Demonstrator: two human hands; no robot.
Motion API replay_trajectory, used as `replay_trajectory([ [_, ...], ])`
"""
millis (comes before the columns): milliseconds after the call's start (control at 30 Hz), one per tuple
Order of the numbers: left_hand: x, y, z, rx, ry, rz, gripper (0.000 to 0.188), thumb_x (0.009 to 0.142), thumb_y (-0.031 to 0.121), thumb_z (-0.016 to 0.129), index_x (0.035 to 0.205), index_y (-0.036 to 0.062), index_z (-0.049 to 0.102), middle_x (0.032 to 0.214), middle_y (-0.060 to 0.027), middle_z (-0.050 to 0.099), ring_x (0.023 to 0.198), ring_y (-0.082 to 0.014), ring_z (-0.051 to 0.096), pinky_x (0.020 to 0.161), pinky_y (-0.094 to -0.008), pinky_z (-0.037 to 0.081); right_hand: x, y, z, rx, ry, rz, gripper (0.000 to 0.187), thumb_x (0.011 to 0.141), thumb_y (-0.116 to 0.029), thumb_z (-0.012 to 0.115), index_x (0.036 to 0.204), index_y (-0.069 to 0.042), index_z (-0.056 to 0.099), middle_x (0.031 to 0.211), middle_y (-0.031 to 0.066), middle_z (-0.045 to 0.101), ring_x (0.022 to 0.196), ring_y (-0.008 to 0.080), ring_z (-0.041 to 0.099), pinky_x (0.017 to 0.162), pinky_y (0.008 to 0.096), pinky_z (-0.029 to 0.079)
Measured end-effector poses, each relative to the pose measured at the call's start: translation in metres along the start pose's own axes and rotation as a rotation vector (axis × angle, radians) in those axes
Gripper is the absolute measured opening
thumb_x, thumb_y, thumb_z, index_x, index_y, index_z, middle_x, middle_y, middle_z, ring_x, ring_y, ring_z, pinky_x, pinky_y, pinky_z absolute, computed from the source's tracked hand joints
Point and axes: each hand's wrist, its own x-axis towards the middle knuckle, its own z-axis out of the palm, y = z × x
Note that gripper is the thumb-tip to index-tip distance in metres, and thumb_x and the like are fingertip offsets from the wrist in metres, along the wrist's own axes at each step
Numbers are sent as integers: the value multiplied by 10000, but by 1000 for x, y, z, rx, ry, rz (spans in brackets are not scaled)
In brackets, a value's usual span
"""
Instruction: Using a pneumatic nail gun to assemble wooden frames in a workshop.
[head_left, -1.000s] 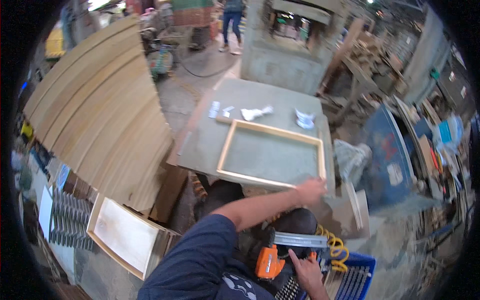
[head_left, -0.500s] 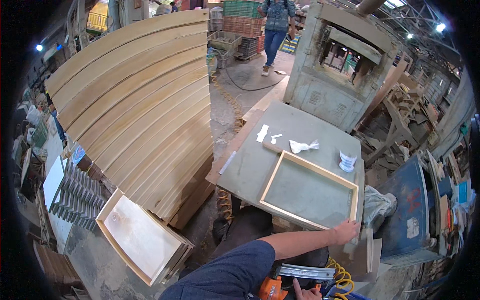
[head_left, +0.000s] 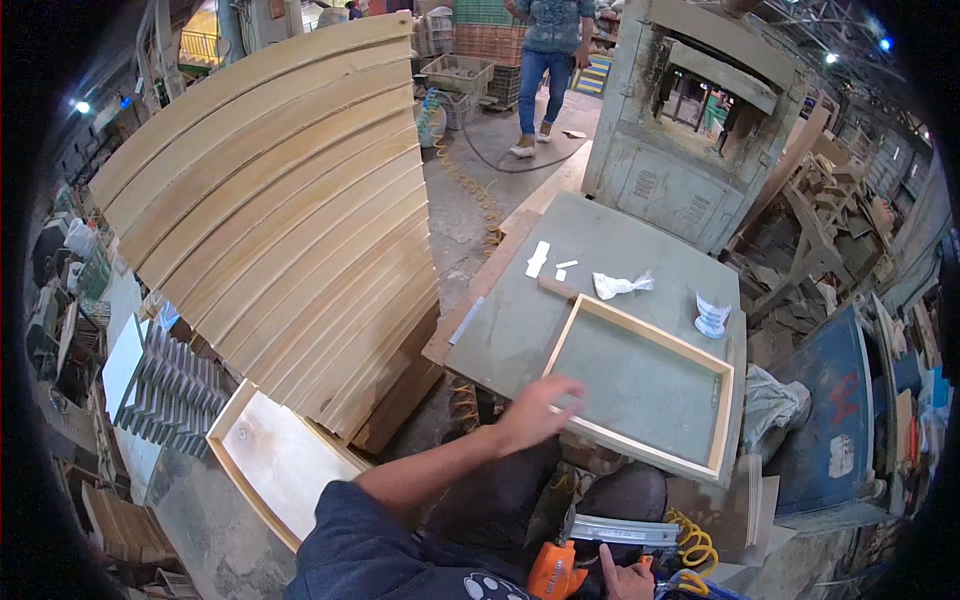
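Head view: open left hand (head_left: 535, 410) hovers by the frame (head_left: 640, 385) at the bench (head_left: 520, 320) near edge. Right hand (head_left: 625, 575) grips a nailer (head_left: 600, 545). The frame looks light and stiff; best held by a rail.

One wooden frame (head_left: 637, 385) lies on one grey table (head_left: 610, 250). One crumpled rag (head_left: 620, 285), one small cup (head_left: 711, 316) and three pale strips (head_left: 538, 259) rest on the tabletop. One nail gun (head_left: 590, 550), one framed panel (head_left: 275, 462), two hands, and one other person (head_left: 545, 60).
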Motion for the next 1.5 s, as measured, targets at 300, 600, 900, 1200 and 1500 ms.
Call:
replay_trajectory([
  [300, -58, -6, -48, -88, 274, -393, 187, 839, 148, 718, 823, -34, 680, 700, -61, 658, 662, -76, 559, 625, -259, 458, 10, -14, -21, -188, -97, -27, 775, 696, -140, 672, 1416, -47, 400, 753, 93, 573, 726, 290, 582, 860, 439, 449],
  [600, -64, -10, -55, -110, 203, -373, 222, 931, 121, 580, 1044, -43, 677, 937, -124, 721, 868, -165, 674, 802, -287, 516, 9, -39, -57, 214, -279, 225, 1067, 621, -126, 813, 1490, -4, 205, 1041, 206, 580, 1035, 385, 551, 1047, 489, 350],
  [900, -73, -27, -49, -113, 201, -345, 232, 863, 95, 683, 1053, -36, 660, 967, -130, 710, 901, -174, 678, 827, -297, 524, 117, -22, -87, 345, 269, 130, 683, 819, -152, 712, 1428, -115, 405, 943, 131, 664, 871, 295, 647, 792, 400, 510],
  [1200, -57, -47, -16, -4, 194, -300, 305, 823, 72, 682, 1116, -5, 645, 1019, -179, 680, 930, -281, 669, 843, -349, 518, 298, 6, -12, 639, 166, 165, 315, 865, -272, 654, 990, 15, 689, 885, 182, 701, 843, 287, 687, 764, 365, 519],
  [1500, -55, -47, -16, 99, 222, -284, 198, 854, 83, 684, 1037, 8, 693, 943, -141, 703, 854, -210, 682, 768, -307, 516, 330, 5, 15, 742, -101, 291, 370, 871, -316, 661, 922, 47, 714, 750, 133, 689, 701, 176, 627, 688, 342, 504],
])
